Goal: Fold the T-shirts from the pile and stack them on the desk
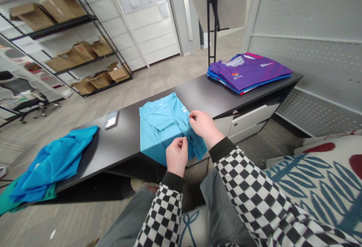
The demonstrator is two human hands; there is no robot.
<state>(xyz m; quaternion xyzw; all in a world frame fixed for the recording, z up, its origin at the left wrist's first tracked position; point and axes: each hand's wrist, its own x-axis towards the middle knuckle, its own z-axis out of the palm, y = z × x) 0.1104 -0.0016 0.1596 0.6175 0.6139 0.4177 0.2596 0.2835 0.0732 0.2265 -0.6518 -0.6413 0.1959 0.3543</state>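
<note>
A light blue T-shirt [158,126] lies partly folded on the dark table in front of me, its near side hanging over the front edge. My right hand [204,125] is closed in a pinch on the shirt's right edge, beside a small white print. Closer to me, my left hand [177,155] is also closed, thumb and fingertips pinched on the fabric near the table's front edge. How much cloth sits between the fingertips is hard to see.
Folded shirts, a purple one [249,69] on top, are stacked at the table's [195,88] right end. Crumpled blue shirts [62,160] hang over its left end. A blurred small object [111,120] lies between. Shelves hold cardboard boxes [63,5]; a patterned cushion [319,186] is at right.
</note>
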